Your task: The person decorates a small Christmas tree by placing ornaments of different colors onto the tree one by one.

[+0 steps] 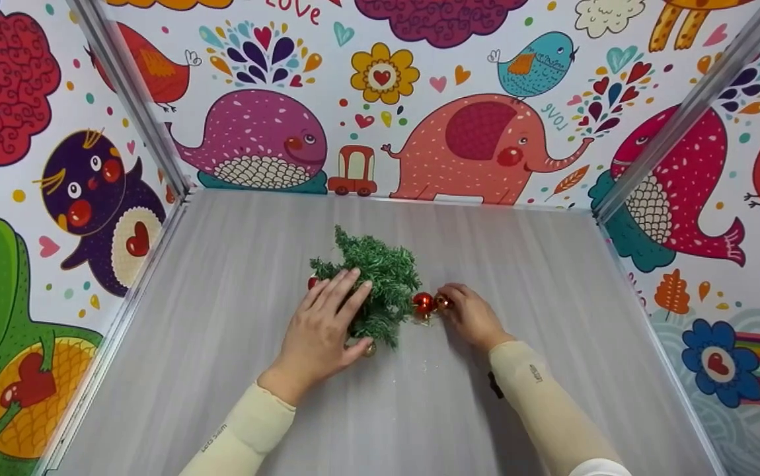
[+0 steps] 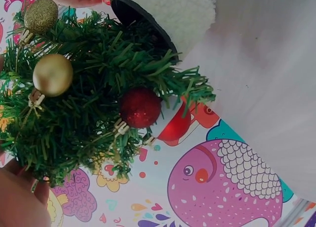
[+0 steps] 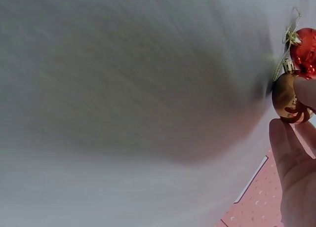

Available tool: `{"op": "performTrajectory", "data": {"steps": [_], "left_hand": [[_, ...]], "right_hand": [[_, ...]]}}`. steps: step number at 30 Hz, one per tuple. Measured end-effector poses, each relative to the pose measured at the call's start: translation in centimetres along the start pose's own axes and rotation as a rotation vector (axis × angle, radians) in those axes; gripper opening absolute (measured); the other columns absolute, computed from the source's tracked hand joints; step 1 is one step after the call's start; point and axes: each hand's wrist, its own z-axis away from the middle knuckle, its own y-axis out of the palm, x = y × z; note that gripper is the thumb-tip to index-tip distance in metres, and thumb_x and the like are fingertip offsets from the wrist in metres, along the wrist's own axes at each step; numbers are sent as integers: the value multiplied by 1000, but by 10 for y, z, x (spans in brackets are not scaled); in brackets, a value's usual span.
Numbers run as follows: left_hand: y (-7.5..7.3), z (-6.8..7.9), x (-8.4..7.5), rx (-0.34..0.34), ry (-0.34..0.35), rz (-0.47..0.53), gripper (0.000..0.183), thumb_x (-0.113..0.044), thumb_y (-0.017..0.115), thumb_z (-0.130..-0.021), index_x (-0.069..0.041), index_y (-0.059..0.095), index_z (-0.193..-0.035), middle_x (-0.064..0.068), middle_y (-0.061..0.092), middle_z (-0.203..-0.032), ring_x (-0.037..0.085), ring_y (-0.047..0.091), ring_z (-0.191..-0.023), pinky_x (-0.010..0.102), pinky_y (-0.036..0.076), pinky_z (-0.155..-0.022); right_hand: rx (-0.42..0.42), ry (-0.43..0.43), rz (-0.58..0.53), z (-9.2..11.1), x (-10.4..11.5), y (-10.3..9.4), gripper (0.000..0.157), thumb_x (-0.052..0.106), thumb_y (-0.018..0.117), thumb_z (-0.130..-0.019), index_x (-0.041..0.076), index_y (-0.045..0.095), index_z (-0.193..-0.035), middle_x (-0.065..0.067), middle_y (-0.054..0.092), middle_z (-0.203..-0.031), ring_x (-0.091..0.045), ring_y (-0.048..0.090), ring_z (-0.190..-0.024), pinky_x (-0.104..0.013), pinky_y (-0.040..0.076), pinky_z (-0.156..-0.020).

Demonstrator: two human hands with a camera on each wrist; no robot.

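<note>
A small green artificial Christmas tree [image 1: 390,271] is under my left hand [image 1: 317,330], whose long fingers lie extended across its branches, thumb apart on the near side. In the left wrist view, gold balls [image 2: 53,75], a dark red ball [image 2: 141,107] and a shiny red one [image 2: 177,127] hang among the branches. The tree's base [image 2: 190,19] has a black edge and fuzzy white covering. Just right of the tree, my right hand [image 1: 476,317] pinches a gold ball ornament [image 3: 284,96] between thumb and fingers. A red ball ornament [image 1: 423,303] sits beside it, between hand and tree.
The grey tabletop [image 1: 234,264] has a wood-like grain. Printed cartoon panels [image 1: 380,125] close in its back and both sides, with metal posts [image 1: 677,119] at the corners. Small pale specks [image 1: 425,365] lie in front of the tree.
</note>
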Motion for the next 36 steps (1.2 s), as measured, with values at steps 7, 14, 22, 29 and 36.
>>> {"op": "performTrajectory", "data": {"steps": [7,14,22,29,36], "left_hand": [[-1,0,2,-12,10,11,94,-48,80,-76,-13,39,-153,13,38,-156,29,36,-142,50,32,-111],[-3,2,5,-10,16,10,92,-45,80,-75,-13,40,-152,13,38,-155,29,35,-142,49,31,-112],[-6,4,7,-8,26,35,89,-37,79,-74,-13,42,-151,13,39,-155,29,36,-142,51,32,-111],[-8,5,10,-1,19,37,86,-31,76,-74,-14,42,-151,12,39,-155,28,35,-142,48,28,-113],[-8,5,12,-17,26,46,86,-26,75,-72,-14,42,-151,12,41,-153,29,38,-140,48,31,-112]], "right_hand": [[-5,25,-5,0,-1,1,39,5,74,-88,1,62,-126,-14,63,-124,-32,60,-115,-45,47,-99],[23,104,-29,2,2,1,40,8,73,-90,2,62,-127,-14,62,-126,-33,60,-116,-45,46,-101],[17,136,-32,3,2,3,40,9,73,-90,5,62,-128,-13,62,-127,-33,60,-115,-46,46,-100],[-10,121,-5,4,4,2,38,11,74,-90,4,62,-125,-13,62,-123,-33,63,-109,-48,49,-94],[-2,134,1,3,4,1,38,12,73,-91,5,62,-126,-12,62,-122,-32,62,-110,-47,49,-96]]}}
